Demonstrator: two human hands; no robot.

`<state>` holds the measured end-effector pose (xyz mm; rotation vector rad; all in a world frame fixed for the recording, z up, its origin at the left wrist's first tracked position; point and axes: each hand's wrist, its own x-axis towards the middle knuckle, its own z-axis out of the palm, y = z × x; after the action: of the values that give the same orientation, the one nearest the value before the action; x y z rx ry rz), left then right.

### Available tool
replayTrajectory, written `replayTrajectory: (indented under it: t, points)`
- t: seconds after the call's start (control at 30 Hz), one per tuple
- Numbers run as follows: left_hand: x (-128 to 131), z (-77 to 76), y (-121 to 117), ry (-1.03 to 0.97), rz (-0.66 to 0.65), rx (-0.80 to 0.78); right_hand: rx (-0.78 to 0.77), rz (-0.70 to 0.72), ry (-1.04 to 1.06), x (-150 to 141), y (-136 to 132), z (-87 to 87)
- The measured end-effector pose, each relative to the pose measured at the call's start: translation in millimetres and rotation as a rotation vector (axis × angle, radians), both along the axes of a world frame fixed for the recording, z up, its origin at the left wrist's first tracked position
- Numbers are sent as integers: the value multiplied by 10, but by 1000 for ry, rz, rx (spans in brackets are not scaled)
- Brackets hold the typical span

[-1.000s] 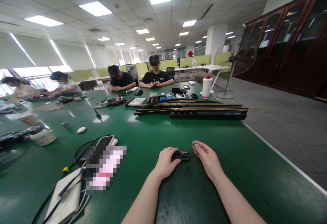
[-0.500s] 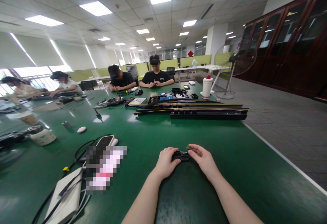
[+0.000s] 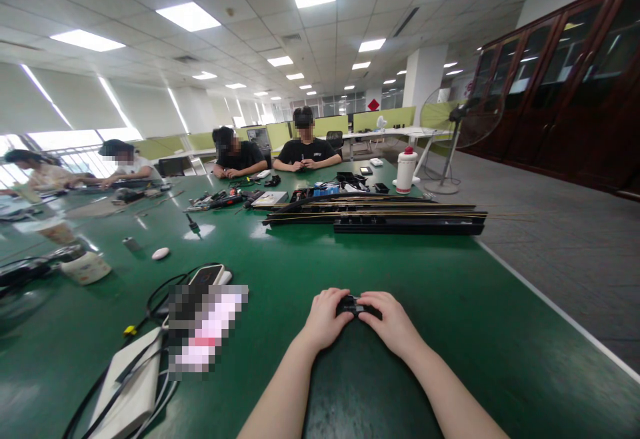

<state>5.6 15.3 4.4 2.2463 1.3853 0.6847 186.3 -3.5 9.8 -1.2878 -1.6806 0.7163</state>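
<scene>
A small black plastic-looking part (image 3: pixel 353 305) lies low over the green table (image 3: pixel 280 272), between my two hands. Its exact kind is too small to make out; a greyish strip shows near its middle. My left hand (image 3: pixel 326 317) grips the left end, fingers behind and thumb in front. On the other side, my right hand (image 3: pixel 390 320) closes over the right end, its thumb near the front edge and its fingers curled over the back. Both palms hide the ends of the part.
Long black profiles (image 3: pixel 410 227) with thin brass-coloured rods lie across the table ahead. To my left are a pixelated phone screen (image 3: pixel 213 332), a white box (image 3: pixel 130 379) and cables. A white bottle (image 3: pixel 405 171) stands farther back. Several people sit around the table.
My right hand has come down and slightly left, from a raised pinch at the part's corner to a grip over its right end. My left hand stays put.
</scene>
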Motion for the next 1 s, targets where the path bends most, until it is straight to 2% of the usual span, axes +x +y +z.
replayTrajectory:
  t: [0.23,0.43,0.6,1.0]
  points:
    - [7,-33,9,-4,-4,7,25,27,-166,12,-10,-6]
    - [11,-30,8,-9,-7,12,63,25,-229,16,-21,-23]
    - [16,-19,12,-10,-12,15,15,46,-316,9,-30,8]
    - [15,-9,0,-8,1,9,8,52,-378,-5,-27,34]
